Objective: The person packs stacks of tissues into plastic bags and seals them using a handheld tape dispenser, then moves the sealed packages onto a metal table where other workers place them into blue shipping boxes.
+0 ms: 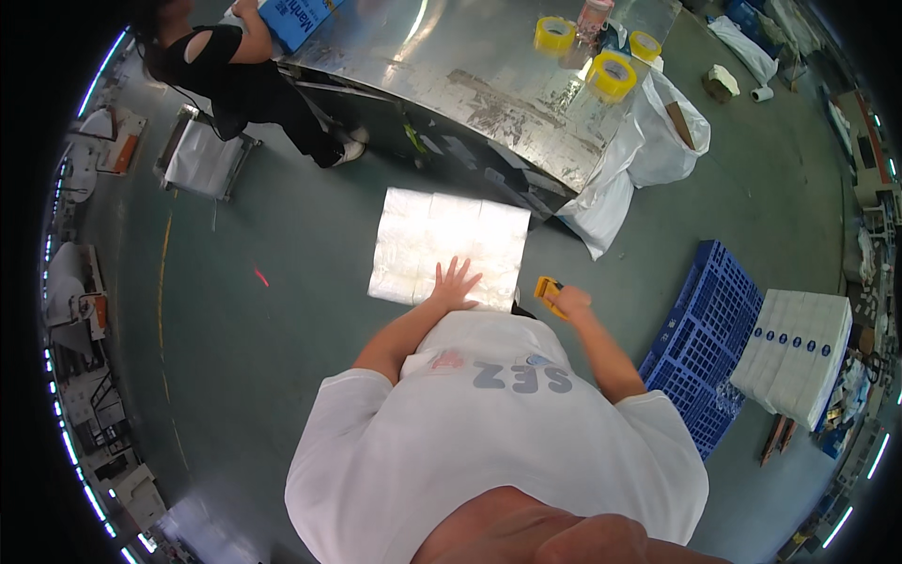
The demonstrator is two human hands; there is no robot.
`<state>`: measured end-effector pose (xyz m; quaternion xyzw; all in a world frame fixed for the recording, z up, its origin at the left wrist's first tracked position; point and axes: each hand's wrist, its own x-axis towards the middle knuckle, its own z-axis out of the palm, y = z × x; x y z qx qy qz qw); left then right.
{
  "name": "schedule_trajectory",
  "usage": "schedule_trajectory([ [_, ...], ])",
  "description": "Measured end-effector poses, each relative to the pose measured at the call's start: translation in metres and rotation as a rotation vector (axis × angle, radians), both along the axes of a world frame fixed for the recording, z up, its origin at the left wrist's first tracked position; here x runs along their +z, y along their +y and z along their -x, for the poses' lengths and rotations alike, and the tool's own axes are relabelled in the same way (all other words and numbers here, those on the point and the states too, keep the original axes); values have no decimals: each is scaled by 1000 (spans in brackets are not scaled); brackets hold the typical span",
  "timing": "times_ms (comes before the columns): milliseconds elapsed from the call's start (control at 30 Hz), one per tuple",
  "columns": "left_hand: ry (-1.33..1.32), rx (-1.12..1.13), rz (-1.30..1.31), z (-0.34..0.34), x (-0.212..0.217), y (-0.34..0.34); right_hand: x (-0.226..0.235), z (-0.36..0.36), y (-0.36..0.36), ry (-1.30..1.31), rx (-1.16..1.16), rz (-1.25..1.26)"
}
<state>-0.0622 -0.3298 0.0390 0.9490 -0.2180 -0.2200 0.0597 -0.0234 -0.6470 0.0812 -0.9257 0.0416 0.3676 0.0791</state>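
White package (449, 226) beneath the spread left hand (457, 286), extending forward from it, in front of the person's body. The right hand (570, 302), set apart to the right of the package, is closed around a yellow tape dispenser (547, 288); bench (451, 89) beyond.

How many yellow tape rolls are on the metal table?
3: front yellow tape roll, rear left roll, rear right roll, on the metal table, toward its right; some may be hidden.

Three yellow tape rolls (613, 81) sit on the scuffed metal table (442, 58).
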Motion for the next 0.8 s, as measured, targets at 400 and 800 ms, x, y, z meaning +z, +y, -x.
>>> schedule_trajectory([
  [400,-150,116,-1,2,48,-31,90,-270,20,-822,242,-83],
  [800,228,653,-154,39,42,-3,-17,-64,137,-541,874,-547],
])
